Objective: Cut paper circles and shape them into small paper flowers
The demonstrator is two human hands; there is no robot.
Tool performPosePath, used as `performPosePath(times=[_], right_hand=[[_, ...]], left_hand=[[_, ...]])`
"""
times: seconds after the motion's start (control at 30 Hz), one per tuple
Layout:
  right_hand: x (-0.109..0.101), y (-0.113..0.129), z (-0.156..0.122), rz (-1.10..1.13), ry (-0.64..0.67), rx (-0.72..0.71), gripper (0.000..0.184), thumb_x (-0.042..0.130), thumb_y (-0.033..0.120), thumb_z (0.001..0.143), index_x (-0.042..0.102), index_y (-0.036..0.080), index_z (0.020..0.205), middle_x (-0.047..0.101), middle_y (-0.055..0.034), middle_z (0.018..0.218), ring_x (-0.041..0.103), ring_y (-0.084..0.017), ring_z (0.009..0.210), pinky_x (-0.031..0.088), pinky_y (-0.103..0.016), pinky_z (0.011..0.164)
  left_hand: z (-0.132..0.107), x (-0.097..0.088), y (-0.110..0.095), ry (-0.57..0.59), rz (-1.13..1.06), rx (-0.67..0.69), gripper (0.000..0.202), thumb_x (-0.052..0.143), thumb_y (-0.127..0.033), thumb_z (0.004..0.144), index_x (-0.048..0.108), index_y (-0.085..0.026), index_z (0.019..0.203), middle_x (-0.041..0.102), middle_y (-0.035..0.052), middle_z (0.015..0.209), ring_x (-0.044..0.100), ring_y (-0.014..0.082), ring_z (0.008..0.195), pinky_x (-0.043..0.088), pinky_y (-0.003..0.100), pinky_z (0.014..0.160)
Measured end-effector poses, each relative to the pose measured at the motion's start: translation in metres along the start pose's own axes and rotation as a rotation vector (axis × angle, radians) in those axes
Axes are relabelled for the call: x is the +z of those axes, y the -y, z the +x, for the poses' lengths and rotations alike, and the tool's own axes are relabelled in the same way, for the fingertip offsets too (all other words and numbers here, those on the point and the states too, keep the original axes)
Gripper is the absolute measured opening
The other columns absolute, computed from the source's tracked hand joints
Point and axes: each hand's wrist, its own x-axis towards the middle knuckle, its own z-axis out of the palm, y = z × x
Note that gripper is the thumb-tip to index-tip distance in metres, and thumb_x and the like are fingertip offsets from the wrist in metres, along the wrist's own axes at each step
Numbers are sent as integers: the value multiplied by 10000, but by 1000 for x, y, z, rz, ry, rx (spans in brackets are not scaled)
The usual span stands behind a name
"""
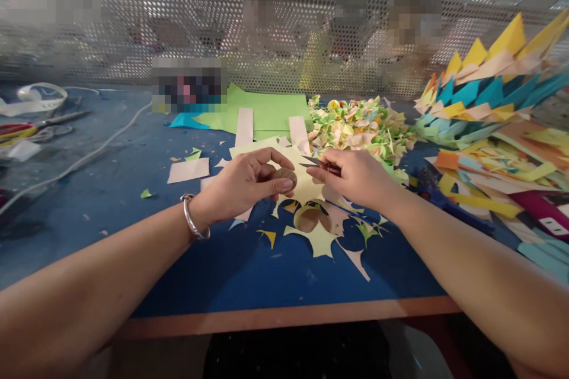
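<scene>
My left hand (260, 180), wearing a silver bangle, pinches a small round greyish-brown disc (288, 176) between thumb and fingers. Its material I cannot make out. Opposite it, my right hand (351, 172) grips small dark scissors (311, 162), their pointed blades spread towards the disc without touching it. Pale yellow paper (306, 186) lies below both hands. Nearer the table edge are paper offcuts with curved cut edges, among them a pale yellow one (316, 240) and a pinkish one (358, 260). A brownish round piece (306, 219) rests beside them.
Green paper sheets (271, 109) lie behind my hands, beside a heap of small cut paper pieces (360, 127). Folded coloured paper (493, 89) is stacked at the right, above loose paper strips (484, 166). A white cable (102, 148) crosses the blue table (178, 284). Perforated metal (284, 29) stands behind.
</scene>
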Motion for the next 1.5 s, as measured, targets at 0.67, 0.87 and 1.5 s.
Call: performPosePath(times=[0.67,0.87,1.5], right_hand=[[-2,-6,1,-316,150,21,368,530,527,868,560,198,705,556,-40,645,446,-151,567,249,-291,528],[1,-7,1,-368,158,19,348,517,525,863,585,191,797,637,-93,775,546,-202,672,269,-296,528],[-3,-4,-1,-376,189,-8,307,514,490,859,594,193,861,641,-87,783,551,-206,696,269,-287,516]], left_hand=[[-13,13,-16,20,970,207,236,566,-365,862,715,-188,816,633,20,651,520,136,574,320,253,564],[-12,34,-16,212,998,196,289,616,-411,821,665,-169,971,638,59,892,574,204,850,420,294,731],[-2,33,-31,349,1092,156,285,549,-269,856,689,-194,1092,620,84,996,573,237,965,439,329,806]])
